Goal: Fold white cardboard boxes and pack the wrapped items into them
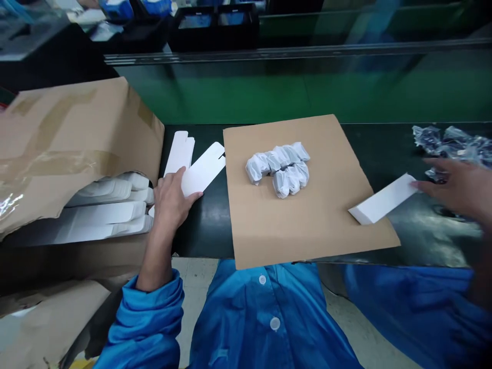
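Observation:
My left hand (171, 197) is at the near end of a flat white carton (203, 169). Its thumb lies on one side and its fingers on the other, closed about that end. Under and beside it is another flat white carton (180, 152). To the right, a brown cardboard sheet (315, 220) bears a cluster of white wrapped pieces (282, 166). At the sheet's right edge, a co-worker's blurred hand (457, 187) touches the end of a folded-up white box (382, 200). My right hand is out of view.
A large taped cardboard box (77, 133) lies open on the left, filled with flat white cartons (96, 218). Clear plastic bags (449, 143) with dark contents lie at the far right. A green panel (230, 95) with a metal rail backs the dark table. A co-worker's blue clothing (407, 307) is close on the right.

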The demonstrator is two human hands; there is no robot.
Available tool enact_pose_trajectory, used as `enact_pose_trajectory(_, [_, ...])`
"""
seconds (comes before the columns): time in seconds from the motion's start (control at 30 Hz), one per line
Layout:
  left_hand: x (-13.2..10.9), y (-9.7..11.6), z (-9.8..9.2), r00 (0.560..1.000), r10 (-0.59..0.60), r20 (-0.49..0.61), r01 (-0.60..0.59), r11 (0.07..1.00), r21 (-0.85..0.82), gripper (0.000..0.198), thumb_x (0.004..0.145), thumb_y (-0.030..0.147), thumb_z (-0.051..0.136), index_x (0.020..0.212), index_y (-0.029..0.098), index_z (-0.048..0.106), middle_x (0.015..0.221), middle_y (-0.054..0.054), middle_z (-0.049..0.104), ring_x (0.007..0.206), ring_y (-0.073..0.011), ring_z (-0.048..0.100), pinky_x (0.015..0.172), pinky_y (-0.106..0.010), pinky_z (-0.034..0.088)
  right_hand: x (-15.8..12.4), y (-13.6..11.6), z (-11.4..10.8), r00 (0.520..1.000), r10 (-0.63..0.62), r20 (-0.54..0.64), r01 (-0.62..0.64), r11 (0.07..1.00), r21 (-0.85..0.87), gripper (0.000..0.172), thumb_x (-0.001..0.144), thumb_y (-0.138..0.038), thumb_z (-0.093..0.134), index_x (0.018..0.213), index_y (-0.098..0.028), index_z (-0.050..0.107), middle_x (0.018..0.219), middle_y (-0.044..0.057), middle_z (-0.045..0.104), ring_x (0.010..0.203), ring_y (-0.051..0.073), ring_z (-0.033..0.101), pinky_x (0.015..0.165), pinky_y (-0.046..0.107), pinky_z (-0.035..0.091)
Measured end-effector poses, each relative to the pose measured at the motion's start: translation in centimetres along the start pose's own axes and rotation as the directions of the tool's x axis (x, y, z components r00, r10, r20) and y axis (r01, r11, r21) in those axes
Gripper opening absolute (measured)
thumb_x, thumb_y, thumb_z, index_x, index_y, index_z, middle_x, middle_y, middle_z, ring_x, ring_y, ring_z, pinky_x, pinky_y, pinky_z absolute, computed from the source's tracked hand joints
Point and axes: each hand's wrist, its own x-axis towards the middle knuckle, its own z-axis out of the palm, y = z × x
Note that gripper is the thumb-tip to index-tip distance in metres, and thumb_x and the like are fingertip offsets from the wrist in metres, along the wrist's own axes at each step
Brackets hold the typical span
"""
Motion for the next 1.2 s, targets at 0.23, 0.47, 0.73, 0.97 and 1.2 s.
enact_pose_trajectory(0.23, [-7.7,3.9,-4.2,0.841,-0.223,-0.493,0.131,0.968,-0.214,0.030,0.087,0.045,0.065,0.101,0.019,0.070,0.086,-0.006,0.067,0.080,-0.0249,0.063,0.073,-0.037,0.049,-12.4,-19.6,9.9,0.828,-0.280,0.485,0.040,0.894,0.447,0.058,0.093,-0.043,0.063,0.146,-0.026,0.045,0.132,0.011,0.064,0.112,0.025,0.067,0.092,0.042,0.057])
enact_pose_trajectory(0.47, [-12.5,10.2,-3.0,0.983,0.180,-0.036,-0.100,0.361,-0.927,0.031,0.086,0.041,0.069,0.111,0.023,0.063,0.099,-0.003,0.075,0.085,-0.0175,0.072,0.070,-0.028,0.061,-11.5,-22.7,10.5,0.798,-0.189,0.573,-0.191,0.821,0.537,0.024,0.096,-0.037,0.059,0.110,-0.018,0.063,0.091,0.003,0.071,0.076,0.017,0.066,0.061,0.025,0.051])
enact_pose_trajectory(0.73, [-9.6,7.9,-4.3,0.891,0.259,0.374,0.266,0.370,-0.890,0.030,0.088,0.040,0.067,0.105,0.016,0.070,0.066,-0.002,0.073,0.056,-0.0169,0.070,0.055,-0.027,0.061,-11.6,-20.8,8.0,0.605,-0.582,0.543,0.607,0.779,0.157,0.068,0.093,-0.049,0.061,0.149,-0.015,0.039,0.125,0.016,0.066,0.103,0.030,0.066,0.080,0.042,0.055])
enact_pose_trajectory(0.97, [-8.6,7.6,-3.9,0.875,0.444,0.195,-0.100,0.560,-0.823,0.026,0.088,0.038,0.065,0.104,0.019,0.074,0.098,-0.007,0.077,0.080,-0.0172,0.072,0.064,-0.022,0.058,-13.6,-20.1,9.1,0.534,-0.708,0.461,0.795,0.607,0.012,0.056,0.100,-0.028,0.045,0.148,-0.002,0.035,0.130,0.023,0.061,0.110,0.031,0.061,0.084,0.044,0.054])
enact_pose_trajectory(1.2, [-8.3,9.2,-2.5,0.904,0.388,0.177,-0.095,0.586,-0.805,0.021,0.084,0.030,0.065,0.099,0.018,0.073,0.071,0.000,0.073,0.056,-0.0110,0.063,0.050,-0.016,0.048,-13.2,-18.6,9.4,0.540,-0.734,0.412,0.802,0.597,0.012,0.051,0.098,-0.027,0.052,0.142,-0.001,0.045,0.138,0.026,0.057,0.122,0.034,0.058,0.092,0.050,0.052])
